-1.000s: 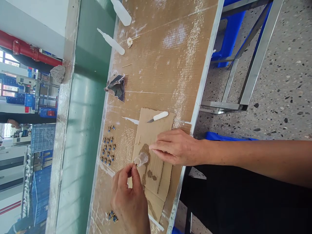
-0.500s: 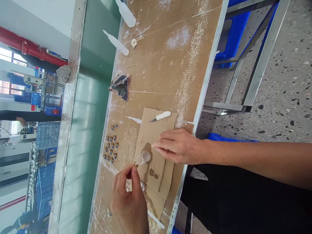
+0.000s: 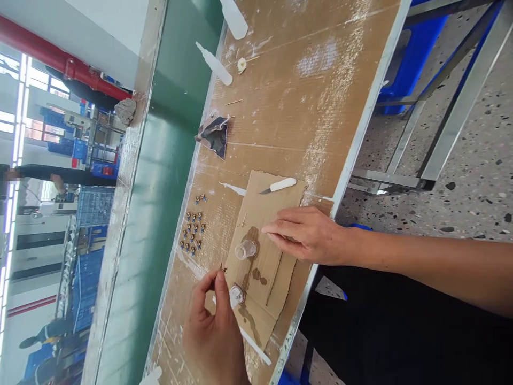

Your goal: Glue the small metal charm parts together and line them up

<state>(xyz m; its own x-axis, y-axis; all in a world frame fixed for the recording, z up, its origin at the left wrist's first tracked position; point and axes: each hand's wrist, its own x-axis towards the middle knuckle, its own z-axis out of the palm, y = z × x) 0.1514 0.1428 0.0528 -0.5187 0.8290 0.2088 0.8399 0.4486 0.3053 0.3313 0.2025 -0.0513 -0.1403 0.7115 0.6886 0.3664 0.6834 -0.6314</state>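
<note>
My left hand (image 3: 216,315), at the bottom, pinches a tiny gold-and-dark piece (image 3: 223,269) between thumb and index finger. Its details are too small to make out. My right hand (image 3: 300,234) hovers over a cardboard sheet (image 3: 276,256) with its fingers pressed together; whatever they may hold is hidden. Between the hands, a small clear cup (image 3: 246,249) stands on the wet-stained cardboard. A second clear container (image 3: 236,295) is close to my left thumb. Several tiny blue-and-gold pieces (image 3: 194,227) lie in rows on the table past the cardboard.
A white-handled knife (image 3: 282,184) and a small stick (image 3: 243,219) lie on the cardboard. Farther along the table (image 3: 280,117) are a camouflage cloth scrap (image 3: 216,136) and two white squeeze bottles (image 3: 216,65). A green panel (image 3: 172,91) borders the table's far side. People work in the background.
The camera view has tilted and shifted. My left hand is farther from the clear cup, so more of the second container shows. The left pinch and closed right fingers persist.
</note>
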